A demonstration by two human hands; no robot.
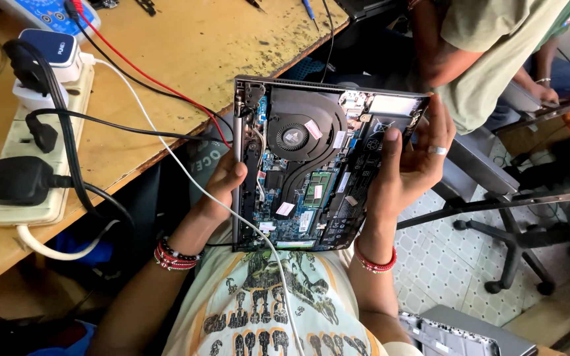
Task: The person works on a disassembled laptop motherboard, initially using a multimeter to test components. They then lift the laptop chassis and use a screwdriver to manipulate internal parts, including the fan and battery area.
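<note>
An opened laptop with its bottom cover off rests over my lap, showing a round fan, a copper heat pipe, a green memory stick and a black battery. My left hand grips its left edge, thumb on the inside. My right hand holds the right edge, thumb pressed on the black battery area and a ring on one finger. Red bead bracelets sit on both wrists.
A worn wooden workbench lies to the left with a white power strip, black plugs and red, black and white cables. Another person in a green shirt sits ahead. An office chair base stands right; a grey laptop cover lies below.
</note>
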